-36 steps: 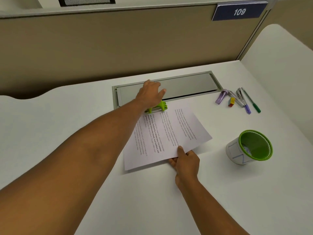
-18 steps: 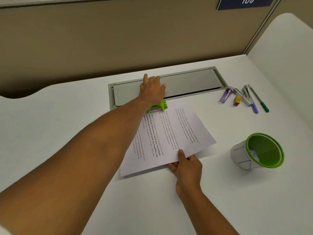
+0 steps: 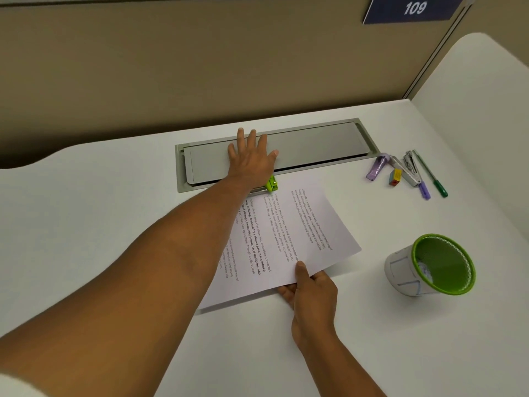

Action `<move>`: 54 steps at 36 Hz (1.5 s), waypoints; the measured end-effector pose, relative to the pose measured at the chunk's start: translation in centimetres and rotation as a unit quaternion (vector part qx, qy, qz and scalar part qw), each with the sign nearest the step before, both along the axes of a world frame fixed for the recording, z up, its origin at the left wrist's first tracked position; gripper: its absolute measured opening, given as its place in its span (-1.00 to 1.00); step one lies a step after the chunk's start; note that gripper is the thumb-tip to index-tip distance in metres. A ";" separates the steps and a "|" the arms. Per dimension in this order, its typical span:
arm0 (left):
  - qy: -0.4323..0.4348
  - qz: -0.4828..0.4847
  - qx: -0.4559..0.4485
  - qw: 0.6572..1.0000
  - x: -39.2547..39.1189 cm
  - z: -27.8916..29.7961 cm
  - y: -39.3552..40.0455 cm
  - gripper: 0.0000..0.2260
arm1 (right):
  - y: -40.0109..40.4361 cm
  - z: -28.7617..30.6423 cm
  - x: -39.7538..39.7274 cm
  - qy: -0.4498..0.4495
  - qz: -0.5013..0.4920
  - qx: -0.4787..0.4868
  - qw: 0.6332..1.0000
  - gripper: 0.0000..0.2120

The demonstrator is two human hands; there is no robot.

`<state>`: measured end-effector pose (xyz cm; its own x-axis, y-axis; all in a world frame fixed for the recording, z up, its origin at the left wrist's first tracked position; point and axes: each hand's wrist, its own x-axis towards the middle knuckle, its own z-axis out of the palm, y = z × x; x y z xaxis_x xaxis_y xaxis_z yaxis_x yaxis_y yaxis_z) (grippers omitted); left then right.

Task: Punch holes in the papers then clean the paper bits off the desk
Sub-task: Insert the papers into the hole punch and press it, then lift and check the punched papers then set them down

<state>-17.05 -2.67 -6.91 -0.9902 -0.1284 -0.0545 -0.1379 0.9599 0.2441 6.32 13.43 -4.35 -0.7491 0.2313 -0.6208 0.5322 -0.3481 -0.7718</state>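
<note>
Compared with a second ago, the left hand (image 3: pixel 252 160) is flattening out over the green hole punch (image 3: pixel 271 183) in the upper middle of the frame: the fingers that were curled over it are now lying spread and straight, reaching past it onto the grey cable-tray lid (image 3: pixel 315 144), so the hand is open, palm bearing down and gripping nothing. That reads as the press stroke of the punch being made, with the punch almost wholly hidden under the wrist and only its right end showing, touching the far edge of the papers (image 3: pixel 286 233). The papers are lying at a slant in the middle of the frame, their far edge seemingly fed into the punch. The right hand (image 3: pixel 312 290) is staying where it was at their near edge, lower middle, thumb on top and fingers beneath, pinching the sheets to steady them. No paper bits are showing on the desk (image 3: pixel 114 196) yet, so the cleaning is probably still ahead. The desk is white and smooth, running up to a tan partition carrying a blue plate marked 109 (image 3: pixel 413 8) at upper right. At the right edge, a green-rimmed cup (image 3: pixel 429 267) is standing, and above it a stapler (image 3: pixel 409 167), purple tools and a green pen (image 3: pixel 432 176) are lying together.
</note>
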 end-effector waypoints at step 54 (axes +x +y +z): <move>0.168 -0.102 0.221 0.955 9.1 7.5 -1.9 -0.71 | 4.8 3.7 3.8 0.024 0.064 0.101 0.993 -0.87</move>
